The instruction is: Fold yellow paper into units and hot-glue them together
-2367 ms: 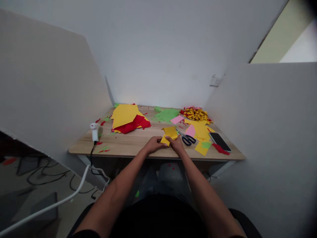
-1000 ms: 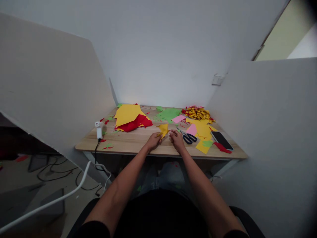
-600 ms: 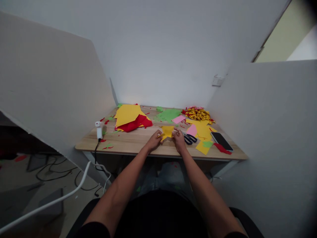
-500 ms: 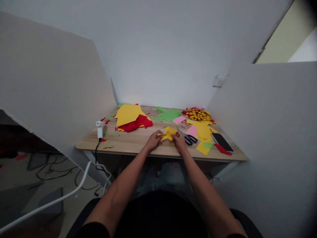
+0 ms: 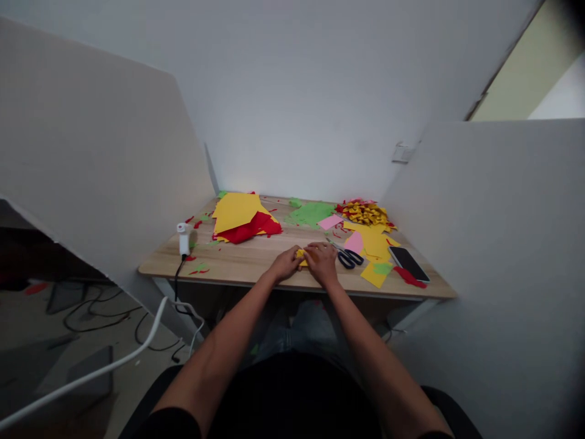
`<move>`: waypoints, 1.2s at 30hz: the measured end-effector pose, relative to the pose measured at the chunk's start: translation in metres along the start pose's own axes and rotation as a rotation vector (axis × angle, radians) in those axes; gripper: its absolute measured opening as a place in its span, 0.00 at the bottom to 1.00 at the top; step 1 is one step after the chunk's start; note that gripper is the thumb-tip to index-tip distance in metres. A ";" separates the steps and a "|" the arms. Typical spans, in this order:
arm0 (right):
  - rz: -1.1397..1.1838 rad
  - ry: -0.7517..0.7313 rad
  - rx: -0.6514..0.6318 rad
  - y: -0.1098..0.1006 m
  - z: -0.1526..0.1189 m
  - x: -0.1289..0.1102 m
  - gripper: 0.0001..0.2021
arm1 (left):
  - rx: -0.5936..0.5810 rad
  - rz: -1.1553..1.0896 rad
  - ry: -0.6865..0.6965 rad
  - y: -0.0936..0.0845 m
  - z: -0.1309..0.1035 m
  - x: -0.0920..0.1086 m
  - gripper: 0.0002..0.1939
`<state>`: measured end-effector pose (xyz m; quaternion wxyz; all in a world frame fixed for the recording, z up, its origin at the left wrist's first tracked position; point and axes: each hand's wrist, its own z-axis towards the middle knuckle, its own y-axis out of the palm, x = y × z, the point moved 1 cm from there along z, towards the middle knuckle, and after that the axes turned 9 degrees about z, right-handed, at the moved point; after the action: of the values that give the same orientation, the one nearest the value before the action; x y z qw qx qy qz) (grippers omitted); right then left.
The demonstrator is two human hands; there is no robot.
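Near the table's front edge, my left hand [image 5: 286, 264] and my right hand [image 5: 321, 262] are close together, both closed on a small piece of yellow paper [image 5: 302, 259]. Most of that paper is covered by my fingers, so its shape does not show fully. Just right of my right hand lie scissors [image 5: 349, 258] with dark handles, touched by neither hand. Beyond them are a pink paper piece [image 5: 353, 242] and a large yellow sheet [image 5: 376, 242].
Yellow sheets [image 5: 235, 210] with red paper [image 5: 249, 230] lie back left, green paper [image 5: 313, 213] back centre. A heap of folded yellow and red pieces [image 5: 367, 213] sits back right. A phone [image 5: 409, 263] rests at right, a white corded device [image 5: 183, 239] at left. Panels flank the table.
My hands have drawn together over the yellow paper. The piece was spread out between them before; now it looks smaller and folded or bunched, mostly hidden by my fingers.
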<state>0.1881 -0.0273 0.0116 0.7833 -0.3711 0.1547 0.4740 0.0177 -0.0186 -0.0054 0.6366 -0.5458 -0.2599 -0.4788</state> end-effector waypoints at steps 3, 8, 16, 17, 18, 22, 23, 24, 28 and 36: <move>-0.052 0.000 -0.016 0.001 0.001 0.002 0.06 | -0.065 0.041 0.030 0.000 -0.001 0.001 0.13; -0.098 0.027 0.027 0.000 0.003 0.007 0.08 | -0.100 0.007 0.064 0.001 0.003 0.002 0.13; -0.113 0.031 0.029 0.000 0.003 0.006 0.09 | -0.060 -0.065 0.052 0.000 0.008 -0.004 0.13; -0.109 0.024 0.012 0.000 0.002 0.005 0.09 | -0.057 -0.062 0.051 0.000 0.008 -0.004 0.14; -0.102 0.018 -0.006 0.000 0.002 0.004 0.08 | -0.055 -0.059 0.052 0.000 0.008 -0.005 0.14; -0.070 0.013 -0.071 0.002 0.001 0.005 0.10 | -0.068 -0.052 0.054 -0.001 0.006 -0.003 0.14; -0.060 0.021 -0.082 0.003 0.001 0.007 0.11 | -0.075 -0.054 0.054 -0.001 0.006 -0.002 0.14; -0.049 0.033 -0.089 0.004 0.002 0.010 0.13 | -0.084 -0.058 0.053 -0.002 0.005 -0.002 0.14; 0.007 0.090 -0.082 0.006 0.004 0.018 0.14 | -0.110 -0.095 0.036 -0.002 0.005 0.000 0.12; 0.119 0.125 0.107 -0.002 0.003 0.014 0.15 | 0.065 -0.273 -0.064 -0.006 0.011 -0.007 0.11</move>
<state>0.1965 -0.0168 0.0056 0.7614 -0.3476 0.2502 0.4867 0.0119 -0.0061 -0.0061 0.5744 -0.4994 -0.3672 -0.5346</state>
